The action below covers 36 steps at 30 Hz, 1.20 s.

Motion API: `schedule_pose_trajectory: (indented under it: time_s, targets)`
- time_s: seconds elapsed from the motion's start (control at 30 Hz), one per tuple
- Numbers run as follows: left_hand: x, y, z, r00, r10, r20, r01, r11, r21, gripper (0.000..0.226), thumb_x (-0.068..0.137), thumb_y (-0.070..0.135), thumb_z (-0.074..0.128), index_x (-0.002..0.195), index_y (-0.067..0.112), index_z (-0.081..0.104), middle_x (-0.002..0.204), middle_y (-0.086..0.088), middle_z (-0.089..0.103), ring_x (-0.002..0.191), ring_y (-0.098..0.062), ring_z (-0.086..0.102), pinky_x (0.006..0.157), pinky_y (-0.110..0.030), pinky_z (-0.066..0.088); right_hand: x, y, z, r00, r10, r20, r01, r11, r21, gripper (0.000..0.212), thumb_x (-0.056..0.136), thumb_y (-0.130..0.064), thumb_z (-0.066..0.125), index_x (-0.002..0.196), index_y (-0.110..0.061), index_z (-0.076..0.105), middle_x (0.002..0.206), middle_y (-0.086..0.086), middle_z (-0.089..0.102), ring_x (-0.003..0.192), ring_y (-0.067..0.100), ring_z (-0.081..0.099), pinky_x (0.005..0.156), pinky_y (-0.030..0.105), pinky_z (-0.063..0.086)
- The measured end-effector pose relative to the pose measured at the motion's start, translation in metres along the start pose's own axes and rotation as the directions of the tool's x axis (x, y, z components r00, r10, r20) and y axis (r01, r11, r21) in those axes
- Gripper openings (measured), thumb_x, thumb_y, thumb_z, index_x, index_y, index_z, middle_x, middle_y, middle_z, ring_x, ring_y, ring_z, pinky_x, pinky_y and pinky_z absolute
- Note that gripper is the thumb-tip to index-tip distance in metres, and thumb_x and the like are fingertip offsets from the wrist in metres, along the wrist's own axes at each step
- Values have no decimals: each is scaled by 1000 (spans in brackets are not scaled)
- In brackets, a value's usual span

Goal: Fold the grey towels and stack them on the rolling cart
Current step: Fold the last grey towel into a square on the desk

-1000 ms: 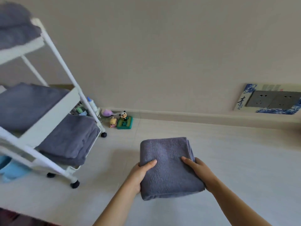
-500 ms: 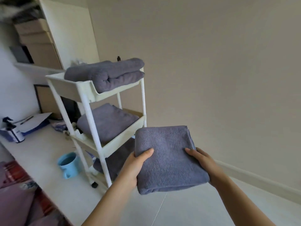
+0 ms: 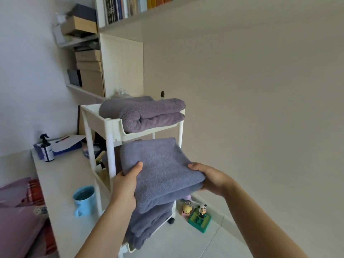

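A folded grey towel [image 3: 160,170] is held in the air in front of the white rolling cart [image 3: 111,127], level with its middle shelf. My left hand [image 3: 126,187] grips the towel's left edge, thumb on top. My right hand [image 3: 210,179] grips its right edge the same way. Folded grey towels [image 3: 147,112] lie on the cart's top shelf. More grey towels [image 3: 149,226] are stacked on the bottom shelf. The middle shelf is mostly hidden behind the held towel.
A blue mug [image 3: 83,200] stands on the white ledge left of the cart, with a spray bottle [image 3: 46,148] and papers further back. Small toy figures [image 3: 199,216] sit on the floor by the wall. Bedding [image 3: 18,211] lies at the lower left.
The view has swung up and left toward the cart. Both hands have carried the folded towel closer to the cart, in front of its middle shelf.
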<state>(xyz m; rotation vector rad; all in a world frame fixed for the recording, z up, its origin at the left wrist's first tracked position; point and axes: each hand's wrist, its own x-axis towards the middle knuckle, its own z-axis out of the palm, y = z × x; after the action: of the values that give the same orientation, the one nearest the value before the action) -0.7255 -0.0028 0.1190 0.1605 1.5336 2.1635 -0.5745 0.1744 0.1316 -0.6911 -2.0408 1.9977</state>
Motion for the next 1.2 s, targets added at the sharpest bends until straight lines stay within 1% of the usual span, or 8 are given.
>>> schedule_pose_trajectory:
  time_s: [0.13,0.23,0.33,0.47,0.67,0.8,0.93,1.2]
  targets:
    - [9,-1,15,998,14,-58,-19,996,-82,45,82,26,72,119,5,56,100,-6,62,74,-19,59,64,-28,47,26,-3,-13,992,-95,88,89,993,76,59,67,-41,69,123,-28,60,124,3,62,114,23,57,83,33,51]
    - [22,3,24,996,55,-77,-64,991,-118,42,83,27,72,116,8,56,106,-6,64,80,-19,62,65,-28,48,48,-6,-12,973,-228,-16,225,945,237,56,72,-33,70,124,-17,60,123,9,63,115,25,57,89,36,50]
    - [43,9,31,966,207,-156,-221,972,-81,24,85,25,69,104,22,55,103,1,64,89,-19,62,77,-31,50,70,-8,-3,946,-295,-133,324,861,393,47,81,-19,66,123,-2,58,119,14,64,108,24,61,88,32,51]
    - [92,6,24,913,304,-272,-291,953,87,64,62,61,74,113,26,58,116,4,65,107,-21,60,96,-42,48,97,-7,18,935,-276,-221,347,841,416,35,87,-11,63,119,1,56,111,14,66,104,26,64,83,31,55]
    - [122,-31,-10,831,448,-329,-260,836,483,111,46,96,46,131,25,48,127,0,59,116,-22,56,97,-44,47,129,22,42,898,-252,-360,327,931,163,24,85,-20,68,108,-23,61,103,2,69,99,21,65,90,39,53]
    - [99,-45,3,828,499,-257,-330,803,496,102,58,74,59,145,39,19,149,-1,35,135,-25,37,109,-46,36,131,26,42,885,-275,-376,353,922,157,21,87,-21,65,107,-27,62,104,1,69,102,20,64,90,36,52]
    - [111,-51,-2,782,554,-286,-399,797,453,98,59,74,58,143,42,21,149,3,32,136,-23,36,109,-44,36,129,29,45,875,-285,-391,381,904,193,20,90,-21,62,110,-22,62,103,3,69,101,20,65,89,36,53]
    - [107,-52,-1,785,553,-278,-326,752,573,89,70,67,42,148,28,20,151,-6,33,137,-30,33,112,-46,31,116,21,49,813,-344,-469,283,938,-199,35,92,-35,57,124,-21,57,96,-6,61,92,16,58,79,24,44]
